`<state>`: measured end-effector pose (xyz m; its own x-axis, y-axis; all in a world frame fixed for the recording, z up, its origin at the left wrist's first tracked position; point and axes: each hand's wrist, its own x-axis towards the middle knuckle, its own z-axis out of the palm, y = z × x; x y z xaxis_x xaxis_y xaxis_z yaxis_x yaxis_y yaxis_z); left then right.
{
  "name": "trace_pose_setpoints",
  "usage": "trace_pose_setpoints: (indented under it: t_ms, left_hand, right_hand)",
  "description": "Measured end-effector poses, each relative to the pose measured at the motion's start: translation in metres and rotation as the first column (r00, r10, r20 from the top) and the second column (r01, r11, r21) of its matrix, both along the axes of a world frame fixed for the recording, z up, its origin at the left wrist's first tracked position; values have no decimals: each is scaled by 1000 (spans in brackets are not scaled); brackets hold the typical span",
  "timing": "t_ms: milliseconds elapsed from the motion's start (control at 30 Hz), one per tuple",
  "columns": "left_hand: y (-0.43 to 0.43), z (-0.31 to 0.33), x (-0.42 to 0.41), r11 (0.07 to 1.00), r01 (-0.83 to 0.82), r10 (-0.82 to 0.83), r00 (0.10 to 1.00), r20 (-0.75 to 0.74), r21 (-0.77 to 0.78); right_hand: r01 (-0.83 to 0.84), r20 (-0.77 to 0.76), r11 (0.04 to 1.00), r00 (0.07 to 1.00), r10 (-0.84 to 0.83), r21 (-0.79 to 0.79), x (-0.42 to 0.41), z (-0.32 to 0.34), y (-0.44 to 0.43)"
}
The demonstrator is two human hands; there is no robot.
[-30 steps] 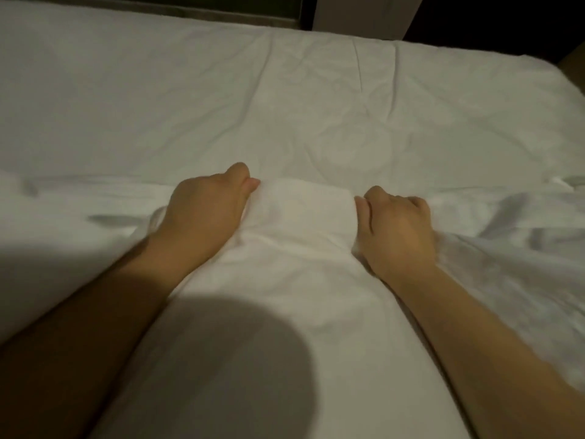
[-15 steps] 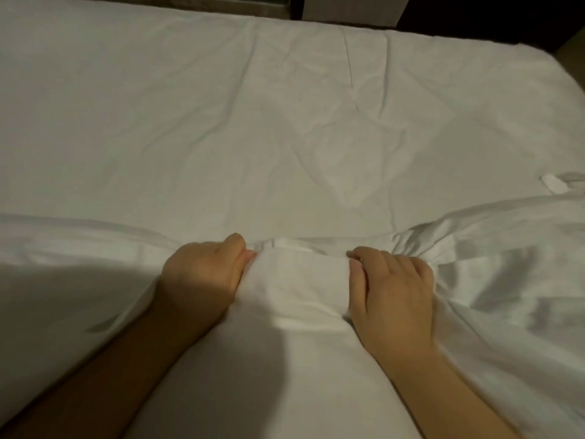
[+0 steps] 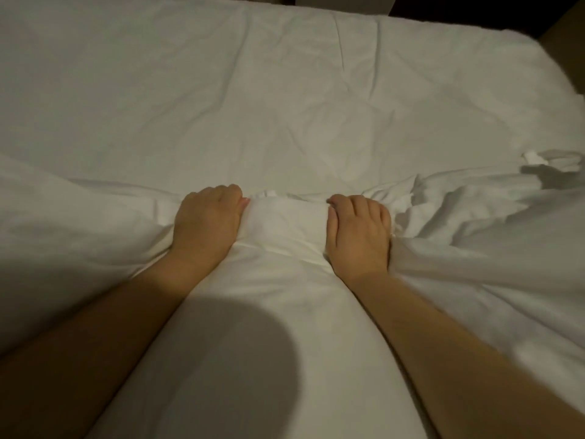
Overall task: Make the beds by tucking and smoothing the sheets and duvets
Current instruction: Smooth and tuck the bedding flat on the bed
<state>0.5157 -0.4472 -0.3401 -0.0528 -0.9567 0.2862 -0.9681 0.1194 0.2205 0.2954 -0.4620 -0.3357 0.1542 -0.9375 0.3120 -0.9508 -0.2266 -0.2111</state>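
Vs 0.5 s ago: your hands and the duvet (image 3: 285,312) edge sit higher in frame, with less bare sheet (image 3: 221,106) beyond them; grip unchanged. Your left hand (image 3: 207,226) and right hand (image 3: 359,236) lie knuckles-up, a taut strip of duvet between them. Both sets of fingers curl under, clamped on the duvet's edge, thumbs inward. The duvet covers the bed's near half and is bunched at your right.

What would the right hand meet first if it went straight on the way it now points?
Only the flat, creased sheet: the right hand, gripping the duvet edge, points across it, and nothing else seems to lie in that line.
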Motion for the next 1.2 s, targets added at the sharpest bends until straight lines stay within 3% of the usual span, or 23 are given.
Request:
trace_pose_setpoints:
  t_ms: [167,333,433,533,633,867,1067,1200]
  left_hand:
    - [41,56,-5,994,-52,49,998,-39,-95]
    - [114,128,-15,990,-139,137,988,-74,-19]
    - [170,157,-23,988,-157,157,987,-22,-3]
    - [236,168,-27,953,-222,218,975,42,207]
    - [287,198,-17,875,-324,334,942,34,360]
    - [351,302,38,766,-583,587,806,75,270]
    - [378,339,83,785,-594,606,795,-22,174]
    - [391,340,140,797,-584,600,796,-84,155]
  right_hand:
    - [68,-54,997,996,-66,29,-2,45,34]
    - [99,61,975,992,-113,198,16,127,109]
    - [14,116,951,992,-52,309,40,159,174]
    - [-76,42,885,997,64,459,53,168,232]
    - [-49,1,806,998,61,590,53,190,250]
    - [-194,134,842,980,146,504,118,281,272]
    - [-286,116,868,958,262,406,187,325,306]
    - [-260,93,887,966,243,382,241,336,315]
